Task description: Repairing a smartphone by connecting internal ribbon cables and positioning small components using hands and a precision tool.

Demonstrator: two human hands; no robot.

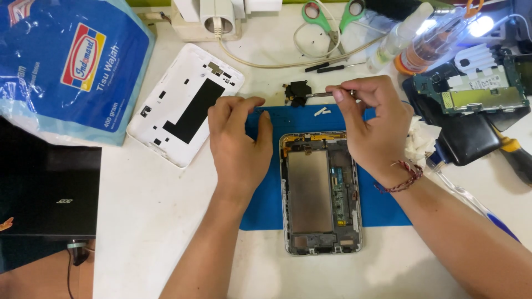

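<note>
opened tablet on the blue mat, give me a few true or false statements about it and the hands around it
1. The opened tablet lies on the blue mat with its insides exposed. True.
2. The right hand holds tweezers gripping a small black part. True.
3. The left hand holds the green-handled scissors. False: the scissors lie untouched at the far edge of the table; the left hand rests at the mat's edge.
4. The white back cover is fitted on the tablet. False: it lies apart, left of the mat, inner side up.
</note>
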